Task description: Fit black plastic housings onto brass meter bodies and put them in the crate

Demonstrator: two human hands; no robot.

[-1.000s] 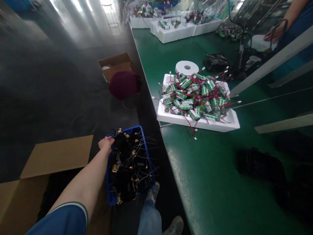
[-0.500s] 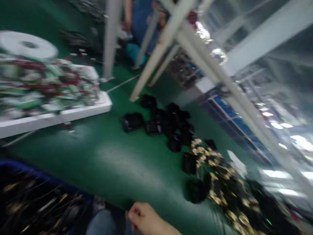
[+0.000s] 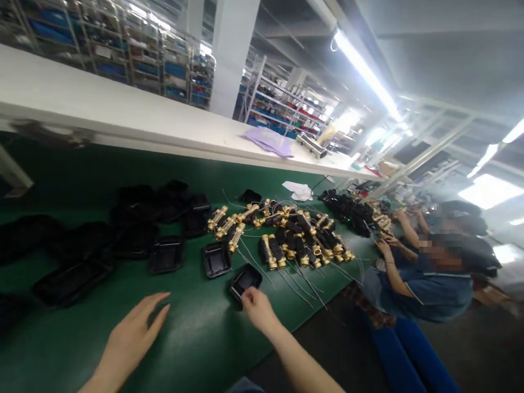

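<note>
My left hand hovers over the green table with its thumb and fingers apart, holding nothing. At the near edge of an open black plastic case, my right hand has its fingers pinched on the rim. Another black case lies just beyond, and a third case is farther left. Behind my right hand is a pile of brass-ended fittings with black bodies and thin grey wires.
More black cases crowd the table's left side. A white shelf runs above the table, carrying purple sheets and a metal part. On the right, co-workers sit with their hands at the table.
The view has swung from a tilted look at floor level and the table to a wider one along the table. My left hand has appeared, and my right hand is now at a black case.
</note>
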